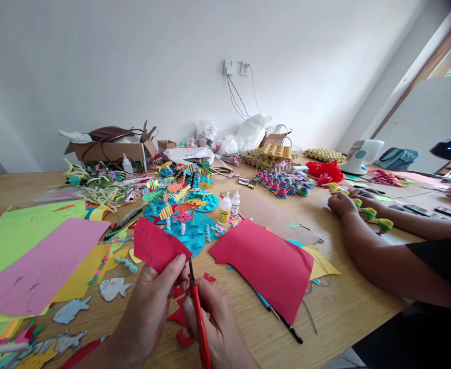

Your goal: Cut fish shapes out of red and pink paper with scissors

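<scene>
My left hand (152, 302) pinches a piece of red paper (154, 243) that has faint drawn lines on it. In my right hand (216, 318) is a pair of scissors with red handles (198, 318); the dark blades meet the paper's right edge beside my left thumb. Red paper scraps (179, 312) lie on the table below. A larger red sheet (267, 259) rests to the right, over a dark pencil or brush. White fish cutouts (114, 288) lie left of my left hand.
Blue bases with colourful paper fish (183, 205) stand ahead, beside glue bottles (224, 207). Coloured sheets (44, 266) cover the left side. A co-worker's arms (367, 246) reach in from the right, holding a painted egg-carton strip (367, 211). Boxes and bags (110, 151) line the wall.
</scene>
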Motion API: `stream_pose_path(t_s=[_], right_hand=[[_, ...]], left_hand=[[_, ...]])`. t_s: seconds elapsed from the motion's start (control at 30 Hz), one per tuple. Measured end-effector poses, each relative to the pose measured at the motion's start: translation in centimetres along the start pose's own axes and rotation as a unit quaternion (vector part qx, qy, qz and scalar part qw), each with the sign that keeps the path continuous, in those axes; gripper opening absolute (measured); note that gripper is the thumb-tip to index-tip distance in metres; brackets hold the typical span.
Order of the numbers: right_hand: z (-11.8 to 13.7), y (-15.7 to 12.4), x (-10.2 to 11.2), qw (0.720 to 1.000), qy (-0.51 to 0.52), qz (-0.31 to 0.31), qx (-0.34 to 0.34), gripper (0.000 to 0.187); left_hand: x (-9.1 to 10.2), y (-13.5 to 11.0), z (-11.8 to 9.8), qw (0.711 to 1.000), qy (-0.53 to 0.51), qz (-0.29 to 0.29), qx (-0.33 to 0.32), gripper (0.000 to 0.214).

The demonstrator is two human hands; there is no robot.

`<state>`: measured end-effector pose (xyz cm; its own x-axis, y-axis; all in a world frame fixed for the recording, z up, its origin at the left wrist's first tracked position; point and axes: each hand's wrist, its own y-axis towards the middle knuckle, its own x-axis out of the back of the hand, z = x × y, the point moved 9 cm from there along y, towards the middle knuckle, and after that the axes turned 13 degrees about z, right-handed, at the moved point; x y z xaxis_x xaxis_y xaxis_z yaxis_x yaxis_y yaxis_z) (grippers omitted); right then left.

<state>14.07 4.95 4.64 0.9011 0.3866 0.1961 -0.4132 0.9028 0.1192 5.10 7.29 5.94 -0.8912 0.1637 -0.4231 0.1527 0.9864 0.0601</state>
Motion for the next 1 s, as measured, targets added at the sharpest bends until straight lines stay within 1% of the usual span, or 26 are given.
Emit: stream_pose_path(t_s=[0.17, 0.47, 0.77, 0.87, 1.0], right_hand=[[0.4, 0.2, 0.1, 1.0, 0.03, 0.003, -0.006, 0.037], [0.8, 0.4, 0.4, 0.999, 0.038, -0.006, -0.012, 0.037], [0.2, 0.3, 0.3, 0.999, 0.045, -0.011, -0.02, 0.042], [0.3, 0.3, 0.4, 0.999, 0.039, -0.012, -0.012, 0.044], [-0.2, 0.3, 0.2, 0.999, 0.04, -0.005, -0.021, 0.046]], left_hand=[[0.0, 0.0, 0.5, 1.0, 0.001, 0.0, 0.013, 0.013], [0.5, 0.2, 0.7, 0.999, 0.023, -0.01, 0.024, 0.016], [0.5, 0.1, 0.9, 0.999, 0.029, -0.006, 0.034, 0.017], [0.4, 0.1, 0.9, 0.999, 0.023, -0.005, 0.038, 0.017], [0.3, 0.1, 1.0, 0.999, 0.007, 0.002, 0.04, 0.014]])
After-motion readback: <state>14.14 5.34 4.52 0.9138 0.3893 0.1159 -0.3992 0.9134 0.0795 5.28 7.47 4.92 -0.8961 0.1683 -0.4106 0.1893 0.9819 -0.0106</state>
